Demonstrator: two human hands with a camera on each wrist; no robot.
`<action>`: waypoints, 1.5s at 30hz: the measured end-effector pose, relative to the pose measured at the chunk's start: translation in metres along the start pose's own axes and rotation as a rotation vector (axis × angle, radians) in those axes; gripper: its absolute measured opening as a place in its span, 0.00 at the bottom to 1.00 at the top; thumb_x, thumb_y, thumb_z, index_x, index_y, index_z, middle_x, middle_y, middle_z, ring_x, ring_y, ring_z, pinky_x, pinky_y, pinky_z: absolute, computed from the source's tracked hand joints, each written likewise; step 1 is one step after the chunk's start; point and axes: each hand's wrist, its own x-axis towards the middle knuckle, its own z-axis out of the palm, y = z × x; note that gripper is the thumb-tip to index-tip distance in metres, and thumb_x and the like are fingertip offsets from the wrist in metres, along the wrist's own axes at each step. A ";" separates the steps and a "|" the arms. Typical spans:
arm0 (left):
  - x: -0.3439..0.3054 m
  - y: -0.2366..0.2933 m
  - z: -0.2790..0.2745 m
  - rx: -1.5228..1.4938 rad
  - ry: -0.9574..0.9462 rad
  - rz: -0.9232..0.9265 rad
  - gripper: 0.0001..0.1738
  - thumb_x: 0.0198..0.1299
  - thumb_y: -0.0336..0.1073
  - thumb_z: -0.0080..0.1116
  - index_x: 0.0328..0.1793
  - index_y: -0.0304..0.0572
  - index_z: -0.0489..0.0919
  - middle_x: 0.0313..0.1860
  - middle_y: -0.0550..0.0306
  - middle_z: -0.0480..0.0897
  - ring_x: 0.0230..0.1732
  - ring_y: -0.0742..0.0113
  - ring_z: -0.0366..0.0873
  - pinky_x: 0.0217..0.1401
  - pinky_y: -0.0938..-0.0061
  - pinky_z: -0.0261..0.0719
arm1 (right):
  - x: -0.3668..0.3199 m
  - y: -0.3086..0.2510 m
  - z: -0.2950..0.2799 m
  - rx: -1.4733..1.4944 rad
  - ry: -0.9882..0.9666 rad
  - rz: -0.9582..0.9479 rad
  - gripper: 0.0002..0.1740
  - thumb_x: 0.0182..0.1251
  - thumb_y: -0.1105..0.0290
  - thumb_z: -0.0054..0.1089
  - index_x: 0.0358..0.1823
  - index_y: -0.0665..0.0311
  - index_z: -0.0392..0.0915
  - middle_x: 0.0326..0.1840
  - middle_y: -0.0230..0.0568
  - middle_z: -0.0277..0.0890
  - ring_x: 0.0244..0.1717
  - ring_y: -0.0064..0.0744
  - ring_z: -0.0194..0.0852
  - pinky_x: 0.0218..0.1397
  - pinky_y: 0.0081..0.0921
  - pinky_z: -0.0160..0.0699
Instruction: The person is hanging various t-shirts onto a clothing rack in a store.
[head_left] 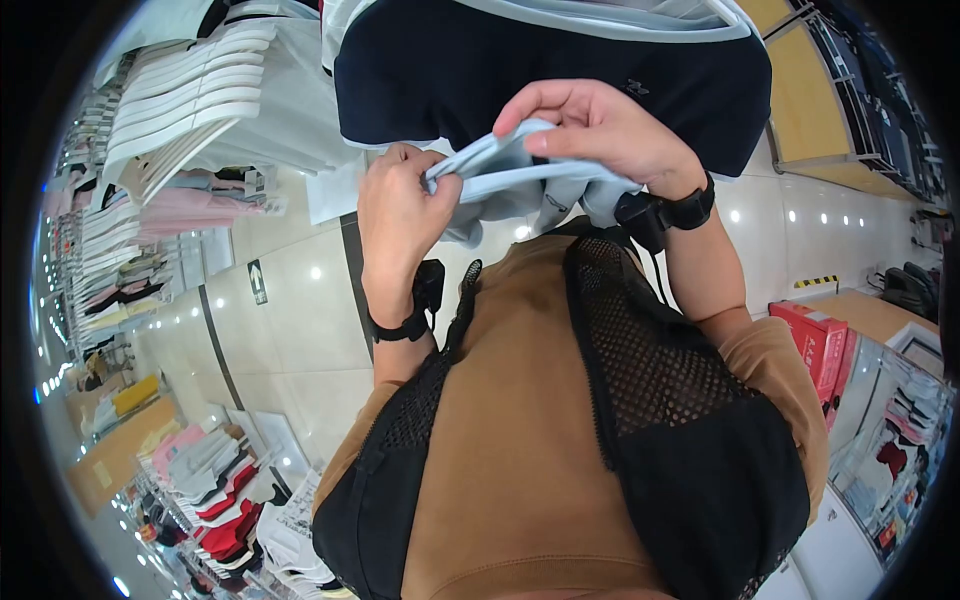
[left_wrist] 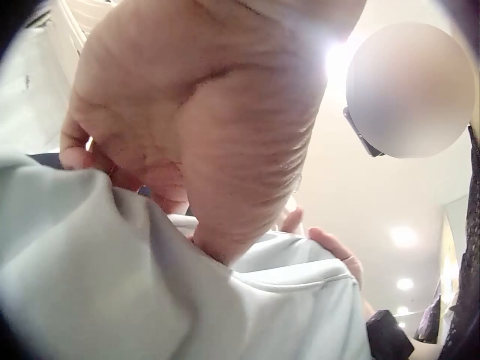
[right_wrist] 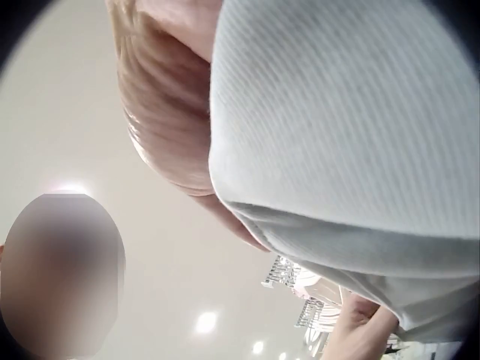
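Observation:
A light blue-grey garment (head_left: 500,184) is stretched between both hands in front of the chest. The left hand (head_left: 400,205) grips its left end, fingers curled over the edge, thumb on the cloth. The right hand (head_left: 610,135) holds the upper edge between thumb and fingers. In the left wrist view the garment (left_wrist: 90,262) hangs below the left hand (left_wrist: 202,112), whose fingertips pinch it. In the right wrist view ribbed cloth (right_wrist: 345,112) covers much of the right hand (right_wrist: 169,97), and the left hand (right_wrist: 360,330) shows at the bottom.
A navy garment with pale edging (head_left: 550,80) lies just beyond the hands. White hangers (head_left: 205,90) with clothes stand at the left, and more clothes (head_left: 230,510) lower left. At the right are a red box (head_left: 812,345) and a wooden shelf unit (head_left: 825,110).

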 end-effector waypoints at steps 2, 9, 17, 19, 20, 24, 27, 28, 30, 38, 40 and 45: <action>0.001 -0.008 0.008 -0.059 -0.039 -0.072 0.14 0.46 0.32 0.61 0.40 0.38 0.87 0.34 0.47 0.81 0.38 0.46 0.79 0.47 0.60 0.76 | -0.001 -0.002 0.006 -0.053 -0.062 0.009 0.13 0.72 0.74 0.63 0.55 0.67 0.79 0.47 0.30 0.83 0.44 0.11 0.78 0.49 0.10 0.76; -0.021 -0.079 0.040 -0.148 -0.041 -0.233 0.16 0.56 0.29 0.63 0.52 0.42 0.84 0.41 0.41 0.82 0.40 0.47 0.81 0.45 0.62 0.79 | -0.018 0.024 0.025 -0.724 -0.386 -0.042 0.09 0.73 0.71 0.52 0.50 0.60 0.79 0.45 0.43 0.83 0.46 0.42 0.82 0.48 0.35 0.77; -0.045 -0.101 0.059 -0.382 0.196 -0.448 0.18 0.64 0.25 0.57 0.60 0.42 0.74 0.39 0.57 0.77 0.36 0.67 0.72 0.41 0.72 0.72 | -0.034 0.058 0.026 -1.037 -0.233 0.100 0.11 0.69 0.77 0.49 0.49 0.60 0.76 0.43 0.46 0.81 0.48 0.52 0.81 0.49 0.44 0.78; -0.047 -0.096 0.051 -0.418 0.089 -0.466 0.18 0.64 0.25 0.56 0.60 0.42 0.73 0.39 0.55 0.78 0.36 0.66 0.73 0.41 0.72 0.73 | -0.033 0.067 0.020 -1.149 -0.143 0.117 0.11 0.69 0.76 0.50 0.49 0.57 0.75 0.43 0.45 0.78 0.47 0.50 0.80 0.47 0.43 0.77; -0.050 -0.095 0.049 -0.451 -0.022 -0.491 0.17 0.65 0.26 0.56 0.60 0.41 0.73 0.39 0.53 0.78 0.37 0.66 0.74 0.41 0.72 0.73 | -0.034 0.072 0.016 -1.154 -0.136 0.114 0.11 0.69 0.76 0.50 0.49 0.57 0.75 0.43 0.45 0.78 0.47 0.50 0.80 0.47 0.43 0.77; -0.056 -0.099 0.041 -0.376 -0.304 -0.603 0.20 0.64 0.22 0.49 0.62 0.37 0.72 0.45 0.46 0.81 0.39 0.62 0.80 0.46 0.70 0.78 | -0.036 0.082 0.010 -1.110 -0.179 0.127 0.08 0.66 0.77 0.50 0.44 0.59 0.73 0.44 0.44 0.78 0.46 0.51 0.79 0.46 0.41 0.76; -0.060 -0.108 0.053 -0.557 -0.137 -0.567 0.22 0.65 0.21 0.43 0.65 0.38 0.72 0.49 0.47 0.80 0.44 0.62 0.81 0.50 0.71 0.79 | -0.038 0.089 0.015 -1.049 -0.177 0.152 0.07 0.64 0.78 0.50 0.42 0.60 0.73 0.44 0.45 0.78 0.46 0.51 0.79 0.45 0.41 0.75; -0.058 -0.107 0.054 -0.604 -0.014 -0.534 0.21 0.67 0.22 0.42 0.65 0.39 0.72 0.50 0.48 0.80 0.46 0.62 0.81 0.52 0.72 0.79 | -0.038 0.090 0.016 -1.048 -0.158 0.151 0.07 0.65 0.77 0.49 0.41 0.59 0.73 0.43 0.45 0.78 0.45 0.51 0.80 0.46 0.41 0.75; -0.055 -0.094 0.054 -0.706 0.057 -0.580 0.17 0.73 0.27 0.43 0.65 0.42 0.72 0.50 0.52 0.80 0.50 0.64 0.80 0.54 0.71 0.79 | -0.040 0.085 0.015 -1.062 -0.165 0.191 0.07 0.67 0.76 0.47 0.42 0.59 0.75 0.44 0.45 0.78 0.46 0.51 0.80 0.46 0.43 0.75; -0.041 -0.077 0.053 -1.208 0.307 -0.528 0.08 0.74 0.31 0.54 0.55 0.45 0.71 0.41 0.58 0.84 0.38 0.74 0.80 0.43 0.81 0.77 | -0.070 -0.105 -0.026 -1.072 0.213 -0.416 0.10 0.68 0.74 0.64 0.50 0.64 0.83 0.42 0.40 0.83 0.39 0.33 0.82 0.44 0.26 0.80; -0.037 -0.076 0.053 -1.158 0.342 -0.474 0.08 0.71 0.28 0.56 0.51 0.44 0.71 0.37 0.59 0.85 0.34 0.76 0.79 0.40 0.83 0.76 | -0.062 -0.125 -0.051 -0.914 0.533 -0.562 0.10 0.70 0.71 0.64 0.51 0.64 0.83 0.40 0.38 0.84 0.37 0.27 0.80 0.41 0.24 0.78; -0.030 -0.068 0.052 -1.039 0.370 -0.433 0.10 0.67 0.21 0.57 0.46 0.43 0.69 0.35 0.55 0.86 0.33 0.76 0.80 0.37 0.83 0.74 | -0.017 -0.162 -0.096 -1.291 0.791 -0.354 0.10 0.73 0.74 0.59 0.51 0.70 0.81 0.37 0.29 0.81 0.40 0.18 0.75 0.47 0.18 0.76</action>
